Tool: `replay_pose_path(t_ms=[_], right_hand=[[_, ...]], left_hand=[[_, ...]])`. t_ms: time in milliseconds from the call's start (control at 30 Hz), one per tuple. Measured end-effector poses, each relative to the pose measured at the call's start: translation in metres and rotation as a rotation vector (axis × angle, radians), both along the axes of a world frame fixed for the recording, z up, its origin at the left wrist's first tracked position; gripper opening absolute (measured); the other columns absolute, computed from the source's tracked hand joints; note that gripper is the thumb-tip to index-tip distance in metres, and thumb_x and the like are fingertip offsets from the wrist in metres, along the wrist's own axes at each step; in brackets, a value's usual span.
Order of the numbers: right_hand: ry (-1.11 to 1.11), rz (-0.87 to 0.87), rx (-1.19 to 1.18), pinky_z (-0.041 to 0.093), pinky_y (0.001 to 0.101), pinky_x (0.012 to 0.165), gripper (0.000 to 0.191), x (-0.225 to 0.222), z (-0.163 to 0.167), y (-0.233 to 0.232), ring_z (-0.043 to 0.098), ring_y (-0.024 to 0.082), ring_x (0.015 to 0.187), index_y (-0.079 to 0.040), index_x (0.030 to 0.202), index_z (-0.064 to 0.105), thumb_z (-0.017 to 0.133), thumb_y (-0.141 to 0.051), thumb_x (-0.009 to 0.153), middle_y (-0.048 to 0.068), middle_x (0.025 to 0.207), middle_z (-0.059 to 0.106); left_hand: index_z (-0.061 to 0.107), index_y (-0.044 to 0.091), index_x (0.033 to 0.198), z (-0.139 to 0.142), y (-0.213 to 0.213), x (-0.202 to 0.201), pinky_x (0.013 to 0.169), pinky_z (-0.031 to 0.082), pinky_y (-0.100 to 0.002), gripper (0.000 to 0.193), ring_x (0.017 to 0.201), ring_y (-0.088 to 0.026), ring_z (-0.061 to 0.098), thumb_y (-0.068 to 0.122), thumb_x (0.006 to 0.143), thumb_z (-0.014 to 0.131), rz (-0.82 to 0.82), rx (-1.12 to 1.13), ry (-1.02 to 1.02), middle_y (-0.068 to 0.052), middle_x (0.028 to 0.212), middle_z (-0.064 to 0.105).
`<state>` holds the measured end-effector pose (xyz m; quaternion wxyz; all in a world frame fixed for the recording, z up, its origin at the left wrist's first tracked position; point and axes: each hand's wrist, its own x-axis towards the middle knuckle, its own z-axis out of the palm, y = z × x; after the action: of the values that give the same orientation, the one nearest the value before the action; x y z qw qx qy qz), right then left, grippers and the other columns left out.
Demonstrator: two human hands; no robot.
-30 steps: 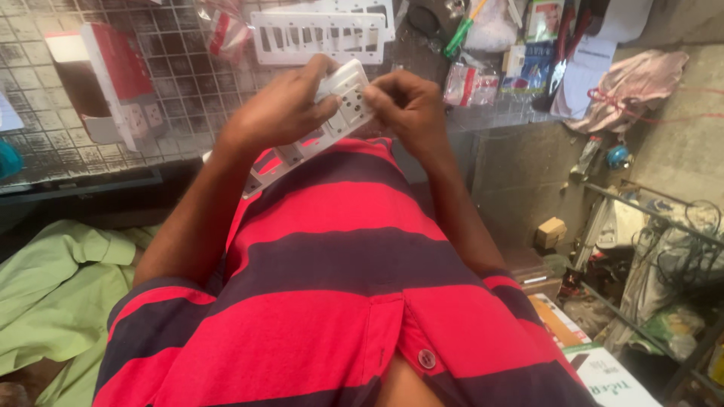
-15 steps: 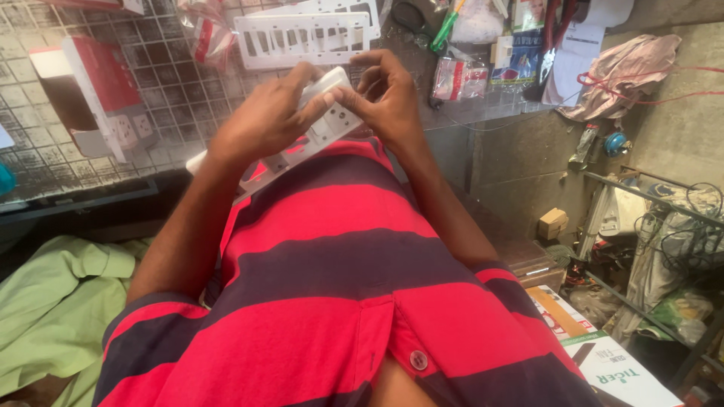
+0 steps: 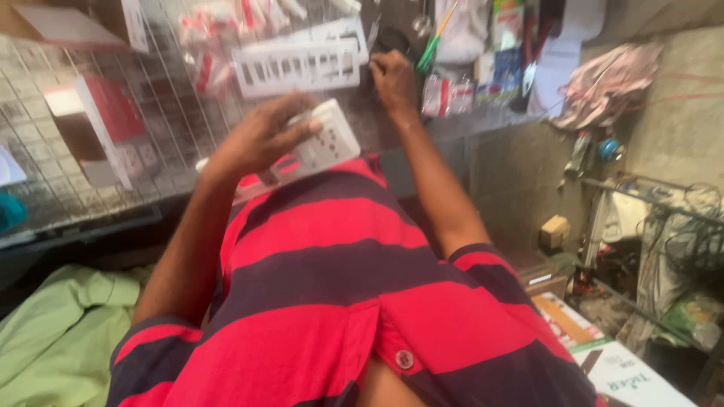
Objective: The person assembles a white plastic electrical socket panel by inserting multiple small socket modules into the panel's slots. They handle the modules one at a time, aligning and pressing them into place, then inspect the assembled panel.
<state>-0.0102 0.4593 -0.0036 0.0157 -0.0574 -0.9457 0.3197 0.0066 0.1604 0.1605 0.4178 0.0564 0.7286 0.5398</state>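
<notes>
My left hand point(image 3: 264, 136) grips a white power strip point(image 3: 320, 147) with several sockets, holding it above my red and dark striped shirt point(image 3: 332, 286). My right hand point(image 3: 394, 81) has left the strip and reaches up to the wire mesh display point(image 3: 90, 173), fingers curled near hanging items; whether it pinches anything is unclear. A second white strip panel point(image 3: 298, 68) hangs on the mesh just above my left hand.
Red and white boxes point(image 3: 105, 128) sit behind the mesh at left. Packets and a green tool point(image 3: 434, 45) hang at top right. A pink cloth point(image 3: 603, 79) lies on a ledge. Green fabric point(image 3: 53, 339) lies lower left, printed boxes point(image 3: 603, 354) lower right.
My right hand let go of the power strip and rose to the mesh display. My left hand keeps hold of the strip, now tilted lower.
</notes>
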Motion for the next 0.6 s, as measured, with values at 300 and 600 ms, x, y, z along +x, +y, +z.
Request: replay_pose_path(t_ms=[300,600], right_hand=[[-0.02,-0.054,-0.025,0.057,0.045,0.086,0.02,-0.025,0.02,-0.012,0.073,0.036,0.093,-0.004,0.095,0.077,0.068,-0.018,0.084,0.019,0.098,0.074],[-0.096,-0.071,0.118,0.055,0.049,0.084,0.019,-0.026,0.036,-0.025,0.071,0.039,0.091,-0.008,0.093,0.08,0.068,-0.019,0.085,0.019,0.097,0.074]], left_hand=[[0.065,0.009,0.121,-0.015,0.008,-0.001,0.076,0.059,-0.035,0.036,0.094,-0.019,0.072,0.031,0.094,0.071,-0.092,0.16,0.274,-0.008,0.104,0.073],[0.079,0.007,0.102,-0.055,-0.001,0.002,0.061,0.053,-0.034,0.052,0.068,-0.016,0.065,0.055,0.082,0.073,0.02,0.616,0.32,-0.004,0.079,0.071]])
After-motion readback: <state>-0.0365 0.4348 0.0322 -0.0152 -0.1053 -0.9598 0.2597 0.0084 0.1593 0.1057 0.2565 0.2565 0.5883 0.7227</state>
